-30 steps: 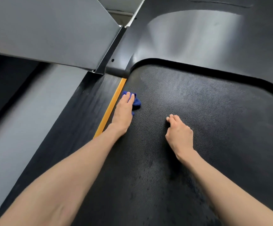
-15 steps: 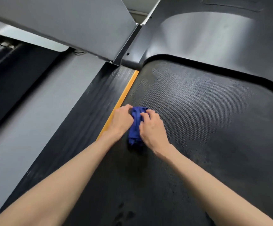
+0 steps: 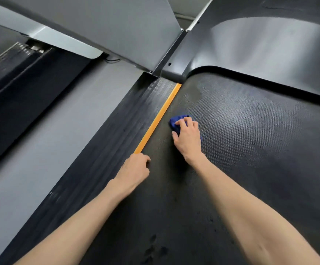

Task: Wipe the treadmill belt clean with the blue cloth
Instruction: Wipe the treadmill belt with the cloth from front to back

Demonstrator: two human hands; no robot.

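The right hand [image 3: 188, 138] grips the bunched blue cloth [image 3: 177, 121], its fingers curled over the top and pressing it down onto the treadmill belt [image 3: 251, 150]. Most of the cloth is hidden under the palm, with a rumpled edge showing on the far-left side of the knuckles. Holding it wadded like this likely puts the pressure on a small patch, which suits scrubbing. The left hand [image 3: 134, 169] is closed in a loose fist with nothing in it, resting nearer, where the belt meets the orange strip [image 3: 159, 119] (probably a brace for leaning forward). The cloth sits just right of that strip, toward the far-left corner of the belt. Left of the strip runs the ribbed side rail [image 3: 107, 150], and beyond the belt rises the dark motor cover [image 3: 260, 44]. Dark spots [image 3: 151, 249] mark the near belt, so that part looks not yet wiped.
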